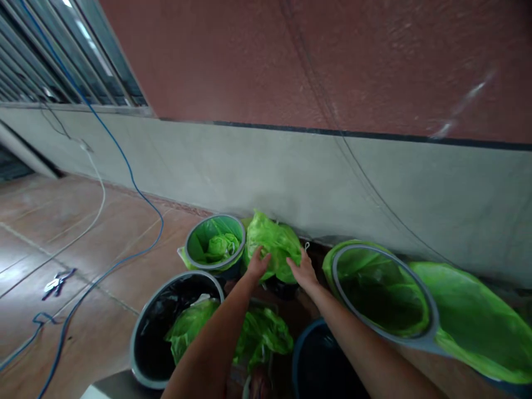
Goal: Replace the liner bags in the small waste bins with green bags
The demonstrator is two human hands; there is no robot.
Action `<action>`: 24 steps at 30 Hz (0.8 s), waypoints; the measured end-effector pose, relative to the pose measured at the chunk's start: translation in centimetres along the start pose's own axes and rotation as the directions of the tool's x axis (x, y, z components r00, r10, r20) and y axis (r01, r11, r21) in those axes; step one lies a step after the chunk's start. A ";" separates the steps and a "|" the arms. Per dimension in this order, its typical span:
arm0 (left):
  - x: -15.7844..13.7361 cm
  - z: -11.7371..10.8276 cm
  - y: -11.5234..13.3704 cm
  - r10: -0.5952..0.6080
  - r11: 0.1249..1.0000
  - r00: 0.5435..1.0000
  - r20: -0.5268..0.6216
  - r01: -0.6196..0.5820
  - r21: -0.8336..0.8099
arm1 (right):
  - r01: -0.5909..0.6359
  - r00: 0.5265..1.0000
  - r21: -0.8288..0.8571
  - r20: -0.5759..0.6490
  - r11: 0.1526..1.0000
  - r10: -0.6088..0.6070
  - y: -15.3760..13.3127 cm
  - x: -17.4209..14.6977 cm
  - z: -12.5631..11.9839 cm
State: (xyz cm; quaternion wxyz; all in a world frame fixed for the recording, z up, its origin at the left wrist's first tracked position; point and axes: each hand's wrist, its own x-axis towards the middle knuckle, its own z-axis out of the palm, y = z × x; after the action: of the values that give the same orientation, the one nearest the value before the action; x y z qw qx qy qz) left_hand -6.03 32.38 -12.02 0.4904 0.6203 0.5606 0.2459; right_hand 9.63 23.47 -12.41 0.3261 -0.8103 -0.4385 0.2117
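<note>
A crumpled bright green plastic bag [274, 241] covers the top of a small dark bin [282, 289] by the wall. My left hand [258, 265] rests against the bag's left front side, thumb and fingers apart. On the right side of the same bag lies my right hand [305, 270], its thumb spread away from its fingers. Some fingertips are partly lost against the bag. Left of it stands a grey-rimmed bin [192, 260] lined with green plastic. Nearer me, a larger bin with a black liner [152, 316] has loose green plastic [193, 324] hanging over its edge.
On the right, another grey-rimmed bin [432, 310] has a green liner, with a green-covered container [469, 316] beside it. A dark bin [296, 354] stands below my right forearm. Blue cable [124, 259] and pliers-like tools [57, 284] lie on the tiled floor at left.
</note>
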 end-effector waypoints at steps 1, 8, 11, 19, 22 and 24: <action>0.0 0.4 -0.7 0.036 0.998 0.999 0.019 -0.037 0.042 | 0.032 0.999 -0.061 0.032 0.998 -0.030 -0.4 0.0 0.4; 0.7 0.7 -0.6 0.336 0.907 0.942 -0.020 -0.318 0.275 | 0.185 0.951 -0.299 0.295 0.936 -0.094 -1.7 1.2 2.5; 1.0 0.3 0.1 0.362 0.837 0.929 -0.081 -0.286 0.466 | 0.149 0.948 -0.356 0.318 0.923 -0.030 -0.6 2.4 3.5; 6.5 1.5 1.2 0.214 0.631 0.970 0.111 -0.224 0.743 | -0.089 0.936 -0.320 0.297 0.943 0.189 3.0 6.5 5.8; 8.9 3.3 0.5 0.139 0.609 0.965 0.224 -0.262 0.749 | -0.173 0.908 -0.307 0.318 0.936 0.272 5.0 7.4 6.9; 9.7 4.6 -0.6 0.099 0.608 0.958 0.269 -0.272 0.746 | -0.152 0.928 -0.250 0.298 0.956 0.225 6.6 7.5 7.7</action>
State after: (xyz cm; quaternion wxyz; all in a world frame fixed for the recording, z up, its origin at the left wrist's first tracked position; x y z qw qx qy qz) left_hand 0.09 39.91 -16.73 0.2007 0.8469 0.4913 -0.0337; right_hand 12.53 29.83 -22.98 0.1353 -0.8345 -0.4265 0.3216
